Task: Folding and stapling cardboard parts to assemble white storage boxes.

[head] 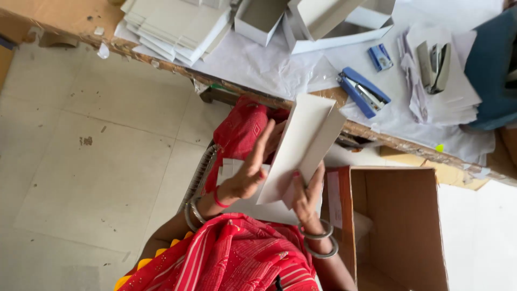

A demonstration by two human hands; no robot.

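A flat white cardboard sheet point(301, 145), creased lengthwise, is held up between both hands in front of the wooden table's edge point(377, 134). My left hand point(250, 170) presses flat against the sheet's left side, fingers stretched upward. My right hand point(307, 196) grips the sheet's lower end from below. Metal bangles ring both wrists, and red patterned cloth covers my lap.
On the table lie a stack of flat white cards point(172, 27), folded white boxes point(318, 21), a blue stapler point(363, 91), a small blue staple box point(380, 56), a grey stapler on papers point(433, 64). An open brown carton point(398, 226) stands at the right.
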